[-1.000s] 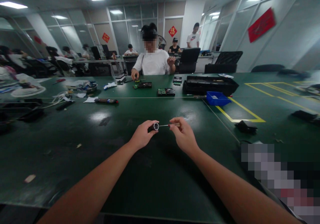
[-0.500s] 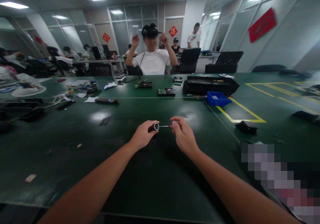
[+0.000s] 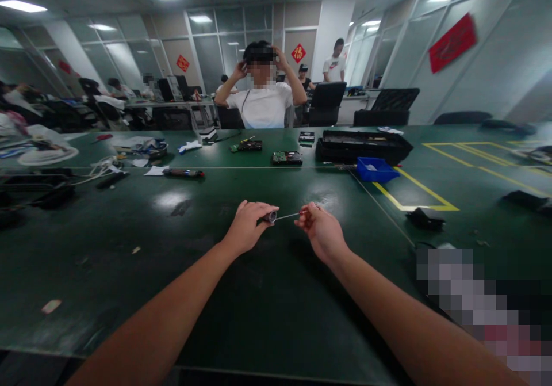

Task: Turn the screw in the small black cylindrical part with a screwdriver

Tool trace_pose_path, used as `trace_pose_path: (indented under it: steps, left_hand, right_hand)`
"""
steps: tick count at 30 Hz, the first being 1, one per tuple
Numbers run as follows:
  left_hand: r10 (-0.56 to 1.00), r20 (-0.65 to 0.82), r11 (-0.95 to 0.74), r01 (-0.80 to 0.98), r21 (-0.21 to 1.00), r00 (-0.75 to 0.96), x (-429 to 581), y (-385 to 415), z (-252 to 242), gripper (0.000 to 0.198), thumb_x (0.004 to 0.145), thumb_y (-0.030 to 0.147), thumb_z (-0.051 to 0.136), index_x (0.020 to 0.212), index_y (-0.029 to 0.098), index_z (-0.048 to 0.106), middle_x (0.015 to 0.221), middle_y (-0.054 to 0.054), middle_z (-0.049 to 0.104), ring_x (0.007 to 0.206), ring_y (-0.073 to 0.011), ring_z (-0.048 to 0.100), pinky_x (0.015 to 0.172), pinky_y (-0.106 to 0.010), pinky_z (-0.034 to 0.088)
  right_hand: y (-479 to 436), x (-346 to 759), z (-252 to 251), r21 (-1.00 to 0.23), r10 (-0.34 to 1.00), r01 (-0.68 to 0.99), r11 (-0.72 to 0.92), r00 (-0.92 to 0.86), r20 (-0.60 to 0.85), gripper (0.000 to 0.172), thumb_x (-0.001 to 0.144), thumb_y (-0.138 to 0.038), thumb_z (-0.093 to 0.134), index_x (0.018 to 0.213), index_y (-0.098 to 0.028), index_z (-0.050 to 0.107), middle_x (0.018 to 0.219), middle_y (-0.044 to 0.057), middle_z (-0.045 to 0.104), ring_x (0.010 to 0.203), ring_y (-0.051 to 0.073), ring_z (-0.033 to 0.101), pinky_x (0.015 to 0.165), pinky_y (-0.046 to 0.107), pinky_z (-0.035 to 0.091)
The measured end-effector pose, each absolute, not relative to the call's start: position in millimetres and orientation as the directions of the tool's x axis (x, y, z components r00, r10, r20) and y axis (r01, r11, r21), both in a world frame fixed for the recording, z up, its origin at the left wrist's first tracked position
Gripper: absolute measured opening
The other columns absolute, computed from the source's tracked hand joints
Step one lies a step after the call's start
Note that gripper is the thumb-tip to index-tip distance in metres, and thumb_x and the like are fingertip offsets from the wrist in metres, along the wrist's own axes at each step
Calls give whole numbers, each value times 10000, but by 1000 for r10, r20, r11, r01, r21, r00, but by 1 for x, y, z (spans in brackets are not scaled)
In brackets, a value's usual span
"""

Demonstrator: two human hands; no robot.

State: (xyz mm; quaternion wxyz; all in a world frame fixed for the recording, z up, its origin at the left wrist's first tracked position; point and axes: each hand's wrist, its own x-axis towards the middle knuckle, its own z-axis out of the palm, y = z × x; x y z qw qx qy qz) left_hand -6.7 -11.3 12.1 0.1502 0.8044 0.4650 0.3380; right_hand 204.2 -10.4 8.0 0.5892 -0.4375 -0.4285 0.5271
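Observation:
Between thumb and fingers, my left hand (image 3: 249, 225) grips a small dark cylinder (image 3: 270, 217) whose round, light-rimmed end faces right. My right hand (image 3: 322, 230) is closed on the red handle of a thin screwdriver (image 3: 288, 216). Its metal shaft points left and slopes slightly down toward the cylinder's end; whether the tip touches it is too small to tell. Both hands are held above the green table (image 3: 241, 328).
Beyond my hands lie a circuit-board drive (image 3: 287, 158), a blue bin (image 3: 376, 169), a black tray (image 3: 364, 148) and a dark tool with a red end (image 3: 184, 173). A black object (image 3: 425, 219) sits right. Across the table a person (image 3: 263, 101) touches their headgear.
My right hand has turned and shifted slightly right, tilting the screwdriver so its handle end is higher. My left fingers cover more of the cylinder. The person opposite has brought their hands closer to their head.

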Motion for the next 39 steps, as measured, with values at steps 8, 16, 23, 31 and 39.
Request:
trace_pose_path:
  steps: [8,16,23,31,39]
  left_hand:
    - [888,313,-460,682,569,338,-8,-9,7,397,893,198,671,1271,317,640,1288,-39,650,1235,-256,557,1169,-602,228]
    - [879,326,-477,653,588,349,-6,-12,8,427,883,234,692,1302,281,627,1228,-52,673,1160,-249,589,1092,-464,382]
    - [882,322,-470,655,591,343,-6,-13,10,411,887,241,686,1294,273,632,1222,-47,679,1139,-254,600,1068,-459,400]
    - [890,321,-456,654,604,325,-9,-12,7,410,884,236,688,1290,280,641,1198,-43,680,1117,-246,602,1010,-420,440]
    - [881,343,-473,632,614,326,-8,-11,7,397,876,206,688,1268,255,649,1204,-56,682,1127,-240,612,1031,-417,442]
  right_hand:
    - [-13,205,9,-984,978,-136,115,189,88,293,861,-509,614,873,-216,628,816,48,663,705,188,646,681,350,584]
    - [-21,201,16,-986,979,-46,161,133,154,325,875,-510,618,934,-193,654,844,52,694,755,185,665,729,336,553]
    - [-23,205,23,-932,953,280,232,125,275,408,889,-591,593,829,-196,675,680,24,669,637,179,622,650,319,480]
    - [-31,203,28,-893,927,266,362,0,376,206,907,-420,597,954,-222,635,797,12,677,724,182,648,685,313,486]
    - [-28,203,20,-900,936,275,337,3,352,227,963,-420,498,988,-229,617,739,-6,625,682,174,599,637,300,451]
